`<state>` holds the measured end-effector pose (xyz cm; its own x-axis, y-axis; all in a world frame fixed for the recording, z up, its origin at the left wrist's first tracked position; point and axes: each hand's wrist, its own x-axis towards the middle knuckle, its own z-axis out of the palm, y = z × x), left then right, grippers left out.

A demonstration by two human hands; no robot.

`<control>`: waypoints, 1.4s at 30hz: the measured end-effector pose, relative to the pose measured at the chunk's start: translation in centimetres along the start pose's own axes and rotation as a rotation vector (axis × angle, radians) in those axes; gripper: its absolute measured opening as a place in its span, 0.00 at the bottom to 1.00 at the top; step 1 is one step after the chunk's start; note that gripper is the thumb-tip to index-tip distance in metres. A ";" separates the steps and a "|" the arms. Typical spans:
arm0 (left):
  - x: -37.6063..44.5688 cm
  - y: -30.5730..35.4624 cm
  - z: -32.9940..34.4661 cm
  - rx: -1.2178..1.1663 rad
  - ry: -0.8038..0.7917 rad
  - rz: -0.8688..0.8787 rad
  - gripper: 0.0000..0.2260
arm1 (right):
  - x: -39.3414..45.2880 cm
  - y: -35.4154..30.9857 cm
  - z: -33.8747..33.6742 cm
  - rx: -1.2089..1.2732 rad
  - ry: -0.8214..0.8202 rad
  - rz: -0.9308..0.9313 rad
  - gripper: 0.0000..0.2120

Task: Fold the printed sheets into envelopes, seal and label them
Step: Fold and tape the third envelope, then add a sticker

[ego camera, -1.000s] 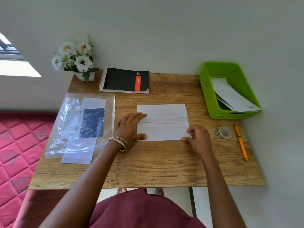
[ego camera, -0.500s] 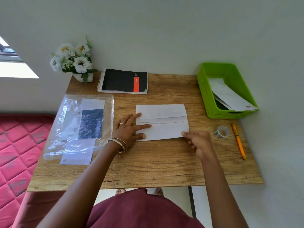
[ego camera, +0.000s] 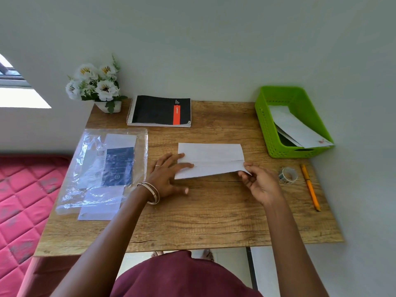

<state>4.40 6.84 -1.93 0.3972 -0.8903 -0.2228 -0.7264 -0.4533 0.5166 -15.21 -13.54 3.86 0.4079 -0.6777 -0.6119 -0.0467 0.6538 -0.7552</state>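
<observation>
A white printed sheet of paper [ego camera: 211, 160], folded across into overlapping panels, lies on the wooden table [ego camera: 192, 221] between the two hands. The left hand [ego camera: 169, 176] rests flat on the sheet's left end, fingers straight and spread, two of them lying over the paper while the thumb sits on the bare wood below it; thin metal bangles [ego camera: 152, 192] circle that wrist. The right hand [ego camera: 260, 182] pinches the sheet's lower right corner between thumb and fingertips, and that corner is lifted a little off the table, so the near edge of the paper slants.

Just left of the left hand lies a clear plastic sleeve [ego camera: 92, 168] holding white envelopes and a dark blue printed card [ego camera: 119, 166]; one white envelope [ego camera: 100, 205] sticks out from its near end. Beyond the left hand, against the wall, sits a black spiral notebook with an orange stripe [ego camera: 160, 111], and left of it a small white pot of white artificial flowers [ego camera: 96, 85].

Just right of the right hand stands a small roll of clear tape [ego camera: 288, 175], and beside that lies a yellow-orange pen [ego camera: 309, 187]. Beyond the right hand, a lime-green plastic basket [ego camera: 267, 129] holds white envelopes [ego camera: 297, 128] leaning against its wall. A pink quilted bed [ego camera: 23, 189] lies left of the table.
</observation>
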 end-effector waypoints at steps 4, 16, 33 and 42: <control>0.0 0.7 0.0 -0.400 0.358 -0.160 0.14 | 0.3 -0.2 -0.6 0.168 -0.154 0.073 0.07; 1.7 2.9 0.4 -0.375 0.572 -0.370 0.29 | 3.9 0.0 2.0 -0.294 0.049 -0.167 0.05; 1.8 1.6 0.5 -0.562 0.547 -0.339 0.16 | 6.1 0.4 1.9 -0.692 -0.024 -0.488 0.17; 1.3 1.3 -0.7 -0.577 0.513 -0.229 0.08 | 6.2 0.3 0.2 -0.750 -0.086 -0.521 0.20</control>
<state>4.35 5.13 -0.94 0.8109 -0.5839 -0.0400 -0.2469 -0.4033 0.8811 -12.54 -17.49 -0.18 0.6087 -0.7783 -0.1543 -0.4055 -0.1380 -0.9036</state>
